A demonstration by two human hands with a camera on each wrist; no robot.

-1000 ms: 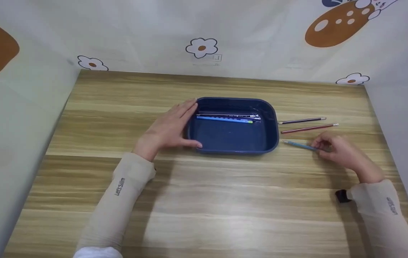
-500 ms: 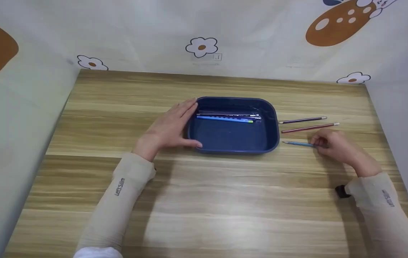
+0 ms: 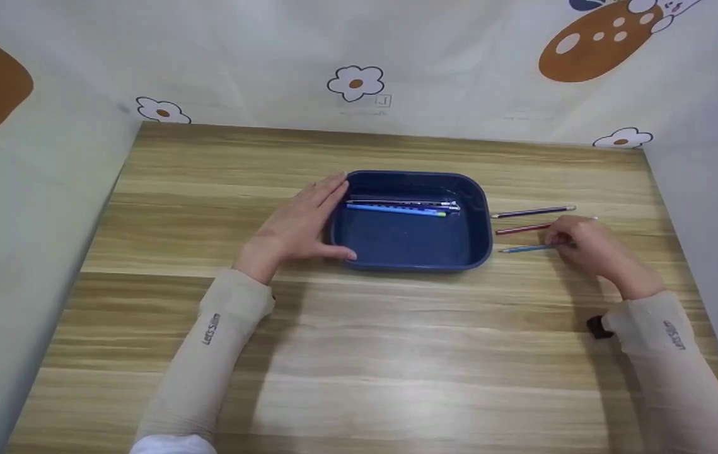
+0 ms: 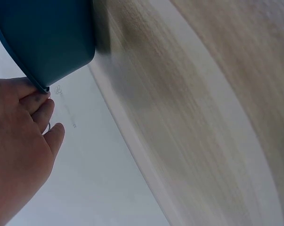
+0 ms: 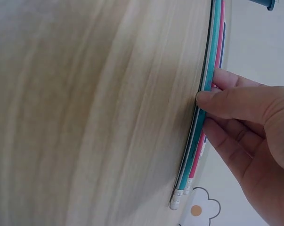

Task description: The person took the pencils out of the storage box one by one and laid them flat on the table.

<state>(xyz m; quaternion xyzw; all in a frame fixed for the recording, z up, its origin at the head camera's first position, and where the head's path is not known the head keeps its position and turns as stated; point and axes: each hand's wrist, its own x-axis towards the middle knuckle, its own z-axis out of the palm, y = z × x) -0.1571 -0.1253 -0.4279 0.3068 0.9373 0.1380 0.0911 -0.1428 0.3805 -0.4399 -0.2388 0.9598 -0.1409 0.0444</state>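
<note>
A dark blue rectangular tray (image 3: 406,243) sits on the table with several pencils (image 3: 396,209) lying along its back side, a bright blue one among them. My left hand (image 3: 295,227) rests against the tray's left side, fingers extended along the rim and thumb at the front corner. In the left wrist view its fingers touch the rim's underside. Right of the tray, my right hand (image 3: 592,249) pinches a light blue pencil (image 3: 526,248) between thumb and fingers, its point facing the tray. The right wrist view shows this pencil (image 5: 192,136) low over the table, its white eraser end down.
A red pencil (image 3: 519,229), partly covered by my right hand, and a dark purple pencil (image 3: 532,212) lie just behind, pointing at the tray. A patterned white sheet (image 3: 258,69) stands along the wooden table's (image 3: 396,353) back edge, with pale sides left and right.
My right hand has moved slightly away from me and left, turning the light blue pencil's rear end closer to the red one. The left hand and tray have stayed put.
</note>
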